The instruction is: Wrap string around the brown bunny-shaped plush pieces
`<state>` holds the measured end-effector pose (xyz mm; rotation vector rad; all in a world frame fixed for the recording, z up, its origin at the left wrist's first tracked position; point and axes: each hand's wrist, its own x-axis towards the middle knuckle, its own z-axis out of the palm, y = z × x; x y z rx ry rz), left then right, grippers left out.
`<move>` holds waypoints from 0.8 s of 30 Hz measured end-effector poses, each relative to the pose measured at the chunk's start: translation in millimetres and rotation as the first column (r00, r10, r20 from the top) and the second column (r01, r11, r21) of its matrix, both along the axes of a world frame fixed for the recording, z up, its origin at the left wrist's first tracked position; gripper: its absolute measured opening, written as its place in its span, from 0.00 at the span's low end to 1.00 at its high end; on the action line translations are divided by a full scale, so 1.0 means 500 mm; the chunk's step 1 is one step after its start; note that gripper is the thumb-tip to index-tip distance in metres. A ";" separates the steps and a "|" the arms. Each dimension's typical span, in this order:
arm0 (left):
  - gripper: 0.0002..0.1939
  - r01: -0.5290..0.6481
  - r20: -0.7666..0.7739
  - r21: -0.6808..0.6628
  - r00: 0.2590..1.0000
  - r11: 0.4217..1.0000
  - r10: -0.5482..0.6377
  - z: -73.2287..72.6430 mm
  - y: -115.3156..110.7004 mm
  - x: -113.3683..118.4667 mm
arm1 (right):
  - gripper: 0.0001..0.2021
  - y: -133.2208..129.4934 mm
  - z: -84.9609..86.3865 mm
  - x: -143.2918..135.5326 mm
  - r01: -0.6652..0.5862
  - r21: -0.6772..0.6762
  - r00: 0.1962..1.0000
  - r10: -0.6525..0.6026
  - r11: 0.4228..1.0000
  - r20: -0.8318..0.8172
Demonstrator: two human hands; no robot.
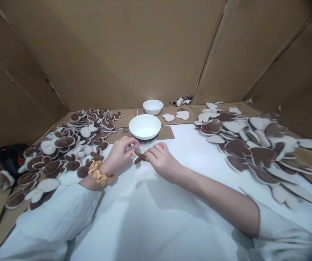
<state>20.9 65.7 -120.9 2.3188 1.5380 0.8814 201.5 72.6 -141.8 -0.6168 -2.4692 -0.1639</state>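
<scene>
My right hand (163, 159) grips a small brown plush piece with white edges (139, 158), shaped like a rabbit's head with ears, just above the white table. Its ears and rim stick out to the left of my fingertips. Thumb and forefinger of my left hand (123, 152) are pinched together beside it; whatever lies between them is too small or hidden to make out. Directly beyond both hands stands a white bowl (145, 127) on a dark striped base. An orange scrunchie (99, 173) circles my left wrist.
On the left lies a heap of brown-and-white rabbit-shaped pieces (65, 142). Flat brown and white cut-outs (263, 155) pile up on the right. A second white bowl (152, 106) stands behind the first. A glue gun (7, 154) is at far left. Cardboard walls (128, 54) enclose the table.
</scene>
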 end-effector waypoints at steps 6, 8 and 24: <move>0.06 0.141 -0.108 0.175 0.986 0.974 -0.123 -0.028 -0.060 0.027 | 0.06 0.024 0.003 0.010 0.145 -0.233 0.967 -0.187 0.962 -0.170; 0.06 0.224 -0.239 0.292 0.958 0.930 -0.156 -0.018 -0.074 0.038 | 0.07 0.025 -0.008 0.007 0.175 -0.190 0.976 -0.196 0.966 -0.097; 0.05 0.079 0.079 0.182 0.992 0.980 -0.095 -0.024 -0.049 0.025 | 0.04 0.018 0.017 0.012 0.066 -0.374 0.948 -0.174 0.925 -0.265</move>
